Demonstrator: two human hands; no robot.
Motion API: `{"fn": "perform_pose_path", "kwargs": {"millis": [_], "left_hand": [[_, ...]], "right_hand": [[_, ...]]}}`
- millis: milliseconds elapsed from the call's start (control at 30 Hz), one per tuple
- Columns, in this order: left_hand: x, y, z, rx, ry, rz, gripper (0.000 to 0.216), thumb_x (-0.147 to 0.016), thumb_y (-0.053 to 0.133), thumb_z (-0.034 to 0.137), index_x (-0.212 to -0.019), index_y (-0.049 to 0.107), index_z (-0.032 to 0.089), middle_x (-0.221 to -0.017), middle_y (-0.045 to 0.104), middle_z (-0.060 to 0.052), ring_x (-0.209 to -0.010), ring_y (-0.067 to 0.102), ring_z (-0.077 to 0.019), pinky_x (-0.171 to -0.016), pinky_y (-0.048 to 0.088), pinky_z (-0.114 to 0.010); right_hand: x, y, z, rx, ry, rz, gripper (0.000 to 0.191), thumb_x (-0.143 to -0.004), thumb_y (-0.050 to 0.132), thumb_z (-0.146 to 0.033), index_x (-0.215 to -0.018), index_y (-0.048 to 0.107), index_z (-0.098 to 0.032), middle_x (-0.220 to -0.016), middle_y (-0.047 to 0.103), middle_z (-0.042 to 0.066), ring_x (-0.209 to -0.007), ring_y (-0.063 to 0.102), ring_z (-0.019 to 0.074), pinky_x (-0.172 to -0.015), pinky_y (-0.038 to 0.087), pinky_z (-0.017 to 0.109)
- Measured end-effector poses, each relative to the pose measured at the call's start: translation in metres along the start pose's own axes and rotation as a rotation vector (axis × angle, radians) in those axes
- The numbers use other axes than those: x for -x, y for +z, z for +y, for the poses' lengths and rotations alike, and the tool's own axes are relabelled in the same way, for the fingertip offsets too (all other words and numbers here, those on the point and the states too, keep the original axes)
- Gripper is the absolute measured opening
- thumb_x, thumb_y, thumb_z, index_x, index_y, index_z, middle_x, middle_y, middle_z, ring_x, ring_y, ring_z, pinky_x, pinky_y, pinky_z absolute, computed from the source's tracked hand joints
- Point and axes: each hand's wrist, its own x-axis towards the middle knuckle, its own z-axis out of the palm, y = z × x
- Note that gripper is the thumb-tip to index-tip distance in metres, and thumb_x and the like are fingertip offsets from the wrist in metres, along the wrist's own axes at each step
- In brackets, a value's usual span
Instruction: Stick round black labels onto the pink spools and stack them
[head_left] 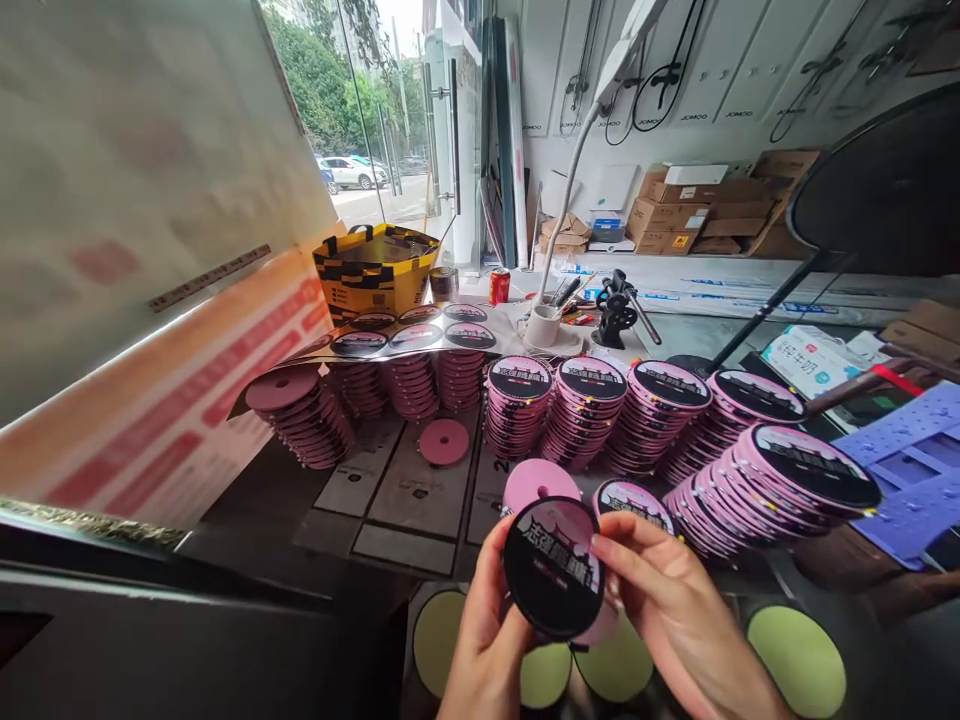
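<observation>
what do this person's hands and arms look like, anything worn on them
The left hand and right hand are both bare: no gloves, and no rings on the fingers in view. The right forearm shows no sleeve, watch or bracelet up to the picture's edge. Very little of the left arm shows.

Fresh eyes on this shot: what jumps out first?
Probably the printed round label held between the left hand and right hand, low in the frame near centre. Next, the big label-topped stack of pink discs to the right, then the yellow-and-black bag behind, left of centre.
</observation>
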Motion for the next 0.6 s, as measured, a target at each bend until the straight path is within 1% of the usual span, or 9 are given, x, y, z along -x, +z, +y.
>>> {"fn": "perform_pose_path", "kwargs": {"millis": [67, 167, 267, 333, 433, 467, 533, 600], "left_hand": [[0.000, 0.001, -0.005, 0.023, -0.007, 0.018, 0.049, -0.071, 0.067, 0.037, -0.117, 0.057, 0.025, -0.121, 0.061, -0.009, -0.104, 0.057, -0.0286, -0.077, 0.051, -0.034], [-0.002, -0.002, -0.015, 0.078, -0.030, 0.024, 0.040, -0.068, 0.070, 0.039, -0.104, 0.066, 0.021, -0.109, 0.067, -0.008, -0.105, 0.056, -0.0293, -0.086, 0.046, -0.038], [-0.002, -0.010, -0.024, 0.084, -0.053, -0.026, 0.035, -0.062, 0.075, 0.037, -0.091, 0.070, 0.018, -0.096, 0.071, -0.008, -0.103, 0.057, -0.0313, -0.094, 0.040, -0.042], [0.002, -0.017, -0.028, 0.039, -0.089, -0.058, 0.033, -0.067, 0.072, 0.035, -0.095, 0.067, 0.017, -0.099, 0.069, -0.008, -0.101, 0.058, -0.0289, -0.093, 0.041, -0.044], [0.013, -0.024, -0.030, 0.026, -0.164, -0.065, 0.028, -0.083, 0.055, 0.032, -0.107, 0.058, 0.019, -0.113, 0.060, -0.007, -0.097, 0.058, -0.0220, -0.083, 0.048, -0.043], [0.016, -0.025, -0.029, 0.031, -0.179, -0.065, 0.027, -0.086, 0.050, 0.031, -0.109, 0.056, 0.019, -0.115, 0.058, -0.007, -0.096, 0.058, -0.0206, -0.081, 0.049, -0.042], [0.021, -0.026, -0.028, 0.042, -0.212, -0.069, 0.029, -0.086, 0.051, 0.031, -0.112, 0.054, 0.019, -0.116, 0.057, -0.007, -0.094, 0.059, -0.0204, -0.077, 0.051, -0.040], [0.023, -0.026, -0.025, 0.057, -0.253, -0.075, 0.043, -0.082, 0.057, 0.031, -0.123, 0.046, 0.022, -0.114, 0.060, -0.008, -0.087, 0.063, -0.0208, -0.068, 0.054, -0.036]], "right_hand": [[0.001, 0.000, 0.004, -0.046, 0.039, 0.005, 0.032, -0.043, 0.086, -0.027, -0.066, 0.066, -0.017, -0.049, 0.058, -0.005, -0.041, 0.043, 0.0036, -0.041, 0.035, 0.013], [0.004, 0.000, 0.013, -0.081, 0.053, 0.019, 0.032, -0.043, 0.086, -0.029, -0.064, 0.066, -0.017, -0.045, 0.056, -0.005, -0.040, 0.043, 0.0033, -0.040, 0.034, 0.012], [0.010, -0.001, 0.026, -0.098, 0.050, 0.020, 0.032, -0.044, 0.086, -0.031, -0.064, 0.066, -0.017, -0.044, 0.057, -0.005, -0.039, 0.044, 0.0034, -0.040, 0.034, 0.013], [0.015, -0.002, 0.035, -0.108, 0.062, 0.009, 0.031, -0.046, 0.086, -0.031, -0.064, 0.066, -0.017, -0.046, 0.058, -0.005, -0.038, 0.044, 0.0030, -0.040, 0.034, 0.012], [0.022, -0.004, 0.042, -0.090, 0.108, -0.030, 0.030, -0.047, 0.085, -0.031, -0.065, 0.065, -0.017, -0.051, 0.060, -0.003, -0.038, 0.045, 0.0034, -0.040, 0.033, 0.013], [0.024, -0.004, 0.042, -0.077, 0.126, -0.042, 0.030, -0.047, 0.085, -0.031, -0.065, 0.065, -0.016, -0.051, 0.060, -0.003, -0.038, 0.045, 0.0036, -0.040, 0.033, 0.014], [0.027, -0.007, 0.036, -0.045, 0.154, -0.069, 0.030, -0.048, 0.085, -0.032, -0.065, 0.065, -0.016, -0.051, 0.059, -0.003, -0.039, 0.045, 0.0039, -0.040, 0.033, 0.014], [0.029, -0.012, 0.027, 0.007, 0.132, -0.069, 0.029, -0.050, 0.084, -0.032, -0.065, 0.066, -0.016, -0.049, 0.057, -0.004, -0.039, 0.043, 0.0041, -0.041, 0.033, 0.015]]}}
